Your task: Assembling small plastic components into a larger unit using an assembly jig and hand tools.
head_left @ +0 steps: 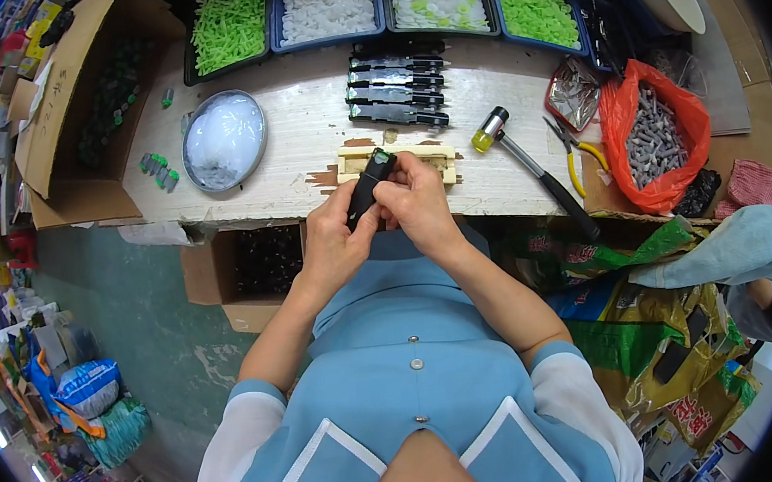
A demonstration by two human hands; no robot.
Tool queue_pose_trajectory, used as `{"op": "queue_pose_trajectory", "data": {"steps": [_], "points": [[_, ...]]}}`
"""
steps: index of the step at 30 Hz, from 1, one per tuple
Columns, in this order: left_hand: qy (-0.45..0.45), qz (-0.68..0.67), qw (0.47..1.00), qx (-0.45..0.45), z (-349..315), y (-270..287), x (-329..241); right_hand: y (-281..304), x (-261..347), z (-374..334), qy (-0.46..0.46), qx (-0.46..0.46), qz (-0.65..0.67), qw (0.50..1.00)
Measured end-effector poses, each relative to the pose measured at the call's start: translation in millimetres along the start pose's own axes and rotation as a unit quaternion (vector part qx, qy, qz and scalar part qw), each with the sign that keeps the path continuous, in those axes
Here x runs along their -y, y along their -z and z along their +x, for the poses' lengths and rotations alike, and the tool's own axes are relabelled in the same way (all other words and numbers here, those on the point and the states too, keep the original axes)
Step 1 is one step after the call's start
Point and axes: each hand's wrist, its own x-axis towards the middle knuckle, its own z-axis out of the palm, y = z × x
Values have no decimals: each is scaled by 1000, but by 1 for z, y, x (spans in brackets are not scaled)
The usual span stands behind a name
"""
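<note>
"Anything done?"
"Seemingly the flat black-and-silver pieces (397, 94) rowed on the white worktop (297, 91)."
"And left?"
"Likely this green-tipped black plastic casing (369, 185), above its near edge, in left hand (333, 233) and right hand (415, 203), grip closed around it."

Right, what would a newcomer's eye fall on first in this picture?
Probably the bright red plastic bag of grey pieces, on the right of the worn white bench. Next come four dark rectangular trays of green and white plastic parts along its far edge, then the black oblong object held in the fingers by the near edge.
</note>
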Motion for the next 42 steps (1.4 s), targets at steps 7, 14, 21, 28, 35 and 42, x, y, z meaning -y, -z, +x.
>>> {"op": "queue_pose_trajectory", "data": {"steps": [7,14,21,28,35,42], "points": [[0,-30,1000,-4,3,-3,-1,5,-4,3,7,-15,-26,1000],[25,-85,996,-17,4,2,2,12,-8,3,25,58,-91,994],[216,-333,915,65,2,23,0,157,25,-10,222,-264,-593,727],[231,-452,856,101,7,26,1,212,23,-14,29,-260,-746,612],[253,-516,810,115,3,38,4,222,12,-15,129,-297,-694,643],[248,-549,789,117,0,36,7,216,31,-46,152,-287,-166,931]]}}
